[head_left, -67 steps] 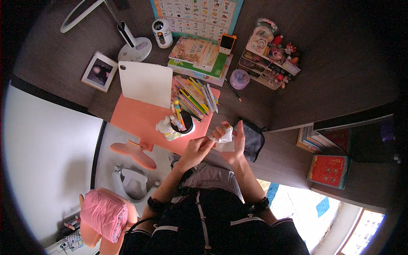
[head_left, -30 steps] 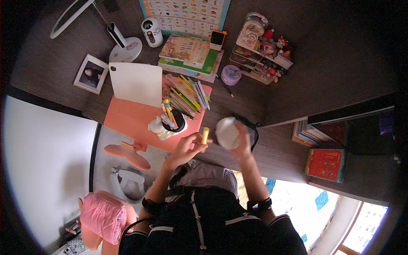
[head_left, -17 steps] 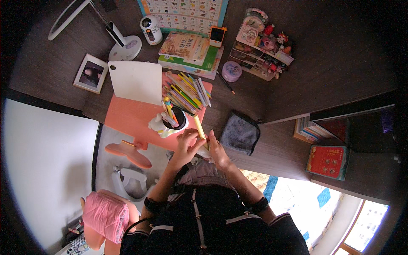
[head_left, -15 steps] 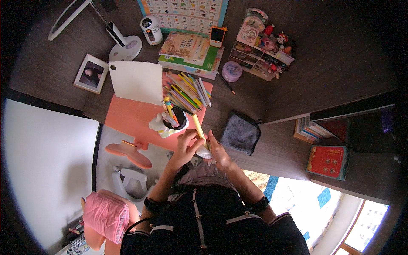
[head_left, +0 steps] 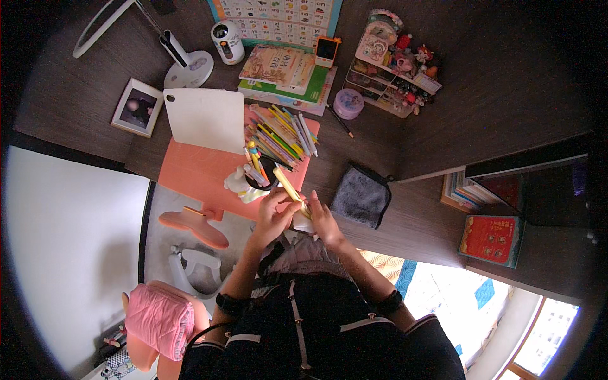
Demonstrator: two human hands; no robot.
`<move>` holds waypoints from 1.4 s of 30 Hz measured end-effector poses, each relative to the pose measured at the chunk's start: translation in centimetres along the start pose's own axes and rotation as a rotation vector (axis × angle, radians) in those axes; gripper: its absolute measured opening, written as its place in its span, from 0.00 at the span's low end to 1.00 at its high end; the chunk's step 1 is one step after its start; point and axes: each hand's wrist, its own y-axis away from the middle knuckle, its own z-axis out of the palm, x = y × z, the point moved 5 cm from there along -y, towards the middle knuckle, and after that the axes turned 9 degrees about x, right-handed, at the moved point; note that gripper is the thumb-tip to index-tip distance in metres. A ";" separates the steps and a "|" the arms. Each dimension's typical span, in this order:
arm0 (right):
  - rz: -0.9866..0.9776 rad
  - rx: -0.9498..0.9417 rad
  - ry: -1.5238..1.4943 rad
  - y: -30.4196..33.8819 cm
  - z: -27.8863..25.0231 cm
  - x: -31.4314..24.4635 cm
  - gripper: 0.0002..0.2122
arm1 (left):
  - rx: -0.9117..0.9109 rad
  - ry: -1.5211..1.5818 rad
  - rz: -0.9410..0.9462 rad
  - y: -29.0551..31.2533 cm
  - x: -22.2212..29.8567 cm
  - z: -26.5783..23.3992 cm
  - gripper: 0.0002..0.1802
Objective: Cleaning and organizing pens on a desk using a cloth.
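Observation:
A thick pale-yellow pen-like stick (head_left: 286, 182) slants up and away from between my hands. My left hand (head_left: 272, 218) is closed on it, thumb and fingers pinching its lower part. My right hand (head_left: 324, 223) is curled around the near end, with a crumpled white tissue (head_left: 302, 223) between the two hands; its fingertips are partly hidden. Just beyond my left hand stands a white animal-shaped pen holder (head_left: 239, 185) with a dark opening and several pens upright in it. Loose pencils and pens (head_left: 282, 136) lie in a pile behind it.
An orange desk mat (head_left: 196, 171) carries a white board (head_left: 206, 120). To the right lies a grey fuzzy pouch (head_left: 361, 195). Farther back are stacked books (head_left: 278, 69), a round lilac tin (head_left: 348, 103), a desk lamp (head_left: 190, 69) and a toy-filled organizer (head_left: 392, 69).
The yellow stick now leans farther left, its far end over the edge of the pen holder. Both hands have shifted slightly, and the tissue sits higher and shows a flatter face.

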 end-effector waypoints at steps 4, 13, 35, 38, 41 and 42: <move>0.439 -0.620 -0.733 0.8 1.4 0.9 0.21 | -0.047 -0.058 0.128 -0.3 1.2 -0.1 0.07; 0.261 -0.128 0.247 -0.7 -0.2 2.7 0.18 | 0.231 0.181 -0.116 -0.6 -0.7 -3.8 0.10; -0.382 0.155 -0.469 -2.4 1.7 -5.2 0.07 | 0.109 0.434 -0.237 0.8 -0.8 -2.2 0.13; -0.542 0.224 -0.234 -3.1 0.5 -9.0 0.08 | 0.022 0.301 -0.295 1.4 -1.7 -2.6 0.13; -0.713 0.217 0.137 -4.5 0.7 -11.1 0.09 | -0.078 0.150 -0.422 1.9 -2.9 -3.3 0.11; -0.763 0.202 0.285 -4.9 1.1 -11.4 0.09 | -0.086 0.150 -0.399 1.9 -3.3 -3.5 0.11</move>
